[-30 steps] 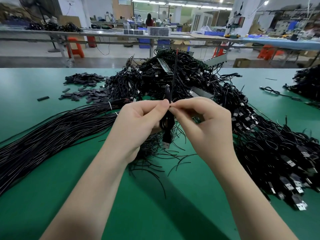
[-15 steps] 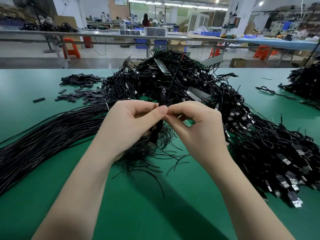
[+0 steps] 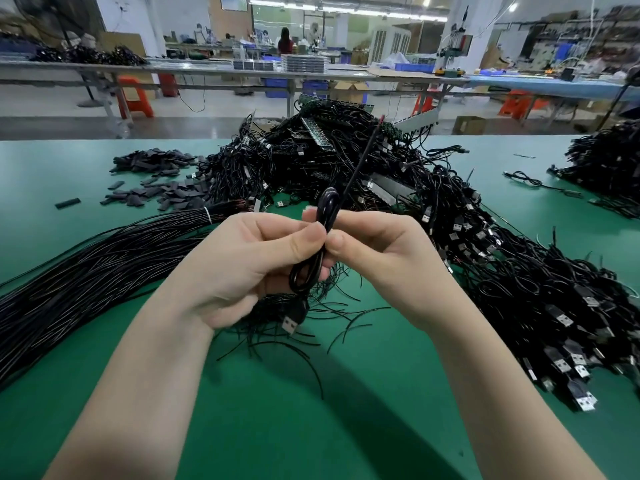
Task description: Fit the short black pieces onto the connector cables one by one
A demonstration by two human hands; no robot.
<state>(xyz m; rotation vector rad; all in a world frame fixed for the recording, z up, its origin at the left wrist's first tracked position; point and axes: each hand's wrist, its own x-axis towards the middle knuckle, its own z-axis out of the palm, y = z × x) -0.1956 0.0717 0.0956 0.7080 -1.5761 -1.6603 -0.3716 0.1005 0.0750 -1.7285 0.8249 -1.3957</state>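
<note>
My left hand (image 3: 249, 265) and my right hand (image 3: 381, 258) meet above the green table (image 3: 311, 427), both pinching one folded black connector cable (image 3: 327, 216). Its loop sticks up between my thumbs. One thin end rises up and to the right, ending in a red tip (image 3: 381, 118). Its USB plug (image 3: 291, 322) hangs below my left hand. A pile of short black pieces (image 3: 156, 178) lies at the far left of the table. Whether a piece sits on the held cable is hidden by my fingers.
A long bundle of black wires (image 3: 86, 271) runs off to the left. A big heap of connector cables (image 3: 346, 161) fills the middle back and spreads along the right side (image 3: 554, 323). Another heap (image 3: 602, 168) lies far right. Loose wire ends (image 3: 311, 327) lie under my hands.
Both hands have dropped slightly and come closer to me. The folded cable now sticks up higher between my thumbs, and its long end leans further right.
</note>
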